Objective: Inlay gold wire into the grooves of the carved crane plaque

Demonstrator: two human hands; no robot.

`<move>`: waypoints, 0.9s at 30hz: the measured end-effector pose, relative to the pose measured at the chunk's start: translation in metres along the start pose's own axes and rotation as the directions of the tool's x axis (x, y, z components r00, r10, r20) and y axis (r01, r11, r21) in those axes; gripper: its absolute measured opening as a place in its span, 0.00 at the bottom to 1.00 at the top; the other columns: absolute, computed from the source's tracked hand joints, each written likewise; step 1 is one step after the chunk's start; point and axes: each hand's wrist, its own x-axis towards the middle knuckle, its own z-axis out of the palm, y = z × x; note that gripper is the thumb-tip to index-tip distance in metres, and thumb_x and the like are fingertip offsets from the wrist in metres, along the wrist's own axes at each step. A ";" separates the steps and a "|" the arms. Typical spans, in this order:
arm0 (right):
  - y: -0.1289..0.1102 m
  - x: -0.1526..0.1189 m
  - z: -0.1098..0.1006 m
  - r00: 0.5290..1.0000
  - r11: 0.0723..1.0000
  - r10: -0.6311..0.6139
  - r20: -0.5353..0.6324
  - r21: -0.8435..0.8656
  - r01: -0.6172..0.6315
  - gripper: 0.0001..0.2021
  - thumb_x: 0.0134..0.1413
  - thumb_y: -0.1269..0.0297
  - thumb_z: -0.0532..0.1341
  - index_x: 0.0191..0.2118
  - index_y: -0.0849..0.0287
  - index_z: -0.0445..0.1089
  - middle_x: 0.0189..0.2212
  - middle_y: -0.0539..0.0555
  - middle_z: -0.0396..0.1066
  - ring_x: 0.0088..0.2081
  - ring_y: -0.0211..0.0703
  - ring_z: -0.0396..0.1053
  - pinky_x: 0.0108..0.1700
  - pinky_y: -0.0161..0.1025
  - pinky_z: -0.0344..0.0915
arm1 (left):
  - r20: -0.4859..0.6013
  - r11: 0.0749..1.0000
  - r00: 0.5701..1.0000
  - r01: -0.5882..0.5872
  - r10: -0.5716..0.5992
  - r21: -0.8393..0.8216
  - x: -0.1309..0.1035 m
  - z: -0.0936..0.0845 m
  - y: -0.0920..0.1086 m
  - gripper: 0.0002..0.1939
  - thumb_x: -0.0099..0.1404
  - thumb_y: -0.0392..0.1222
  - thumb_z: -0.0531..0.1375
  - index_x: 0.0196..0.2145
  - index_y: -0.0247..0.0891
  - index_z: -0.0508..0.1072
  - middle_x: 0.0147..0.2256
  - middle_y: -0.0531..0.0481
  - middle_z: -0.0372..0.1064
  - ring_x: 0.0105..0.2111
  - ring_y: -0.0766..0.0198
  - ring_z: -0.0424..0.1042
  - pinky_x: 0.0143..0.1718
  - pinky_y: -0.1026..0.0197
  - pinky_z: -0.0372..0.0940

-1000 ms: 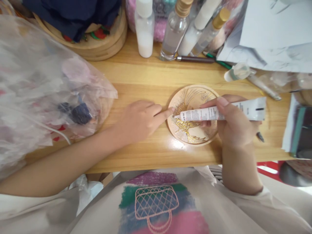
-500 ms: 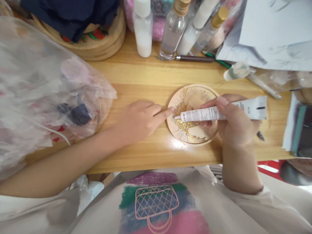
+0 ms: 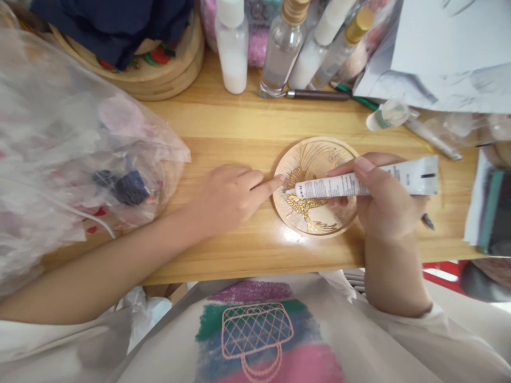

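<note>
A round wooden disc (image 3: 319, 226) with a raised rim lies flat on the table. Gold raised lines draw a bird-like figure with long feathers on it, and finer lines fan out around the figure. My right hand (image 3: 385, 199) is closed around a white squeeze tube (image 3: 331, 186) with printed text. The tube lies nearly level, its narrow nozzle pointing left and down to the disc's left part; whether the tip touches is too small to tell. My left hand (image 3: 231, 197) rests on the table, index finger stretched to the disc's left edge, other fingers bent.
Behind the disc stand several bottles (image 3: 232, 53), with a dark-handled tool (image 3: 319, 96) before them. A clear plastic bag (image 3: 159, 143) fills the left, near a round wooden hoop (image 3: 171, 80) with navy cloth. Papers (image 3: 451, 48) lie at back right.
Hardly anything differs. The view has shifted very slightly; both hands and the tube keep nearly the same place over the disc.
</note>
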 end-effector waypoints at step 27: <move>0.000 -0.001 -0.002 0.999 1.000 -0.009 -0.040 -0.023 0.008 0.11 0.51 0.59 0.68 0.22 0.53 0.73 0.14 0.46 0.68 0.14 0.37 0.63 0.14 0.35 0.57 | -0.047 1.000 0.999 -0.004 0.005 0.024 0.001 -0.001 0.000 0.17 0.74 0.34 0.50 0.54 0.37 0.73 0.25 0.52 0.67 0.27 0.62 0.67 0.28 0.59 0.59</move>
